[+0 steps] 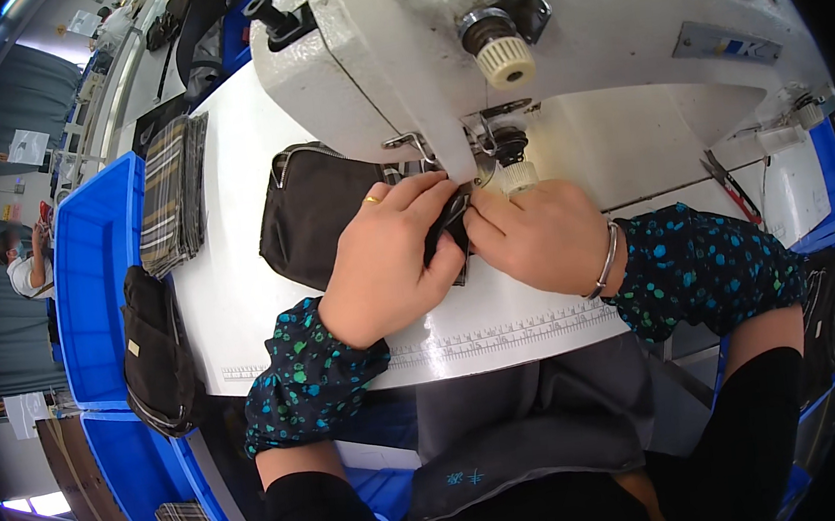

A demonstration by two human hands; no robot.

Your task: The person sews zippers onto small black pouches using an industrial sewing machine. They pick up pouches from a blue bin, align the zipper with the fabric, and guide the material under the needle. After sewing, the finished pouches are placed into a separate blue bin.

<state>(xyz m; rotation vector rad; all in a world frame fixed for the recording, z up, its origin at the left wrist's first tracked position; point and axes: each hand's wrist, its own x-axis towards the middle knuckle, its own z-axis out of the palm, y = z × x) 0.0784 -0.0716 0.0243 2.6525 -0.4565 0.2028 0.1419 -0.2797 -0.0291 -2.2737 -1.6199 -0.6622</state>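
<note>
Under the head of a white sewing machine (635, 9) lies a black fabric pouch (308, 221) with a zipper along its upper edge. A bit of plaid lining shows beside the needle area. My left hand (387, 253), with a ring on one finger, presses on the pouch's right part and pinches its edge between thumb and fingers. Close against it, my right hand (546, 238) grips the same edge with fingers drawn together. The fingertips hide the exact spot being held, and the machine's head covers the needle.
Folded plaid cloth pieces (173, 194) are stacked at the table's left, above another black pouch (157, 351). Blue bins (99, 291) stand along the left side. Red-handled scissors (732, 188) lie at the right. A printed ruler (446, 346) runs along the table's front edge. Another person (31, 263) is far left.
</note>
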